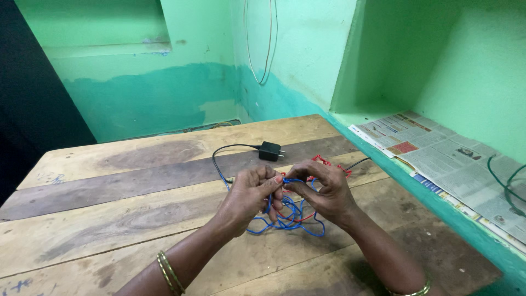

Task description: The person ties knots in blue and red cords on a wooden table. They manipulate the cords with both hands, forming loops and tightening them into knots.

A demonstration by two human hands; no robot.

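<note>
Both hands pinch the same thin blue insulated wire [290, 211] between thumb and fingertips, the fingers closed narrowly on a short stretch of it that runs from one hand to the other. The left hand [249, 194] grips the strand with its fingers curled inward; the right hand [323, 192] meets it just beside, knuckles up, so the two sets of fingertips are almost touching. Below and between the palms the rest of the blue wire hangs in loose loops and rests as a tangle on the wooden plank table [120, 219], mixed with a thin red wire [329, 163] whose kinked end shows just beyond the right hand. Whether the red strand is also caught in the fingers cannot be told.

Each wrist carries gold-coloured metal bangles [170, 272], seen near the bottom edge of the view.

Farther across the table, a little to the far side of the hands, lies a small black plastic plug adapter [270, 150] with its black cord [219, 159] curving left and back toward the hands. The table is built of broad planks, one darker board running across its middle.

On the right, a green ledge is lined with sheets of printed newspaper [444, 159], and a dark green cable [507, 183] loops over the paper at the far right. Green painted walls [164, 93] rise behind the table.
</note>
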